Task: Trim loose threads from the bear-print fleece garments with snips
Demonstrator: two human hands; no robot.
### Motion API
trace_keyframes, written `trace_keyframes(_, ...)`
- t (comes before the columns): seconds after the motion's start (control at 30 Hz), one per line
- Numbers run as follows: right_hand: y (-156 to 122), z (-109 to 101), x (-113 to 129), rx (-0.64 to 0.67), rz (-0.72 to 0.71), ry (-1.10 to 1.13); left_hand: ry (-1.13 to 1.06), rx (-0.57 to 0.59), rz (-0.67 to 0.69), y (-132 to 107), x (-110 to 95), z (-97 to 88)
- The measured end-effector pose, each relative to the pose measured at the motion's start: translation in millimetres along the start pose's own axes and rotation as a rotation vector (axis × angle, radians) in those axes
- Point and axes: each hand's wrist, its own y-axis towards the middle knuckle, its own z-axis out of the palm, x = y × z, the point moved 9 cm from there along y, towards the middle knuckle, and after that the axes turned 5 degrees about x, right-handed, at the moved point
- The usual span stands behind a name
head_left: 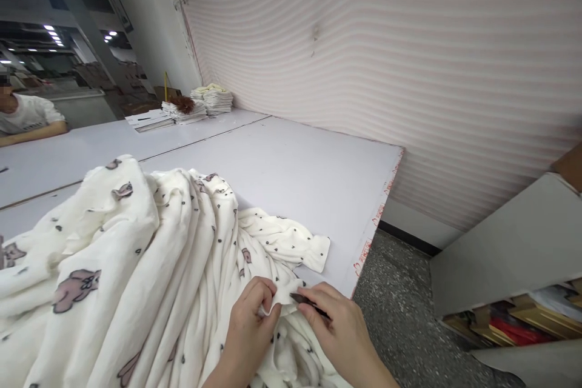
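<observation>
A large heap of white plush fabric [182, 254] with brown bear prints and small dark marks lies bunched over the table's near side. My left hand [250, 324] is closed, pinching an edge of this fabric between thumb and fingers. Just to its right, my right hand [339, 321] grips a small dark pointed tool [309, 303], which looks like thread snips. The tool's tip points left and rests at the fabric edge between both hands. Most of the tool is hidden inside my fingers. One flap of the fabric stretches out beyond my hands toward the right.
The pale table [291, 163] ends at a right edge with red printed tape [364, 257]. Stacks of folded cloth [211, 100] stand at the back. A person in a white top [34, 112] leans at the far left. Shelving [504, 254] stands on the right, above a speckled floor [404, 291].
</observation>
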Motion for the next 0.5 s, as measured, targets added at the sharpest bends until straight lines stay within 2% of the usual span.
trace_keyframes(0.3,-2,5,12,-0.005,-0.028,-0.272,0.004,-0.011,0.018,-1,-2,0.7)
trace_keyframes(0.5,0,4,10,-0.102,0.009,-0.256,0.058,-0.021,0.019,-1,-3,1.1)
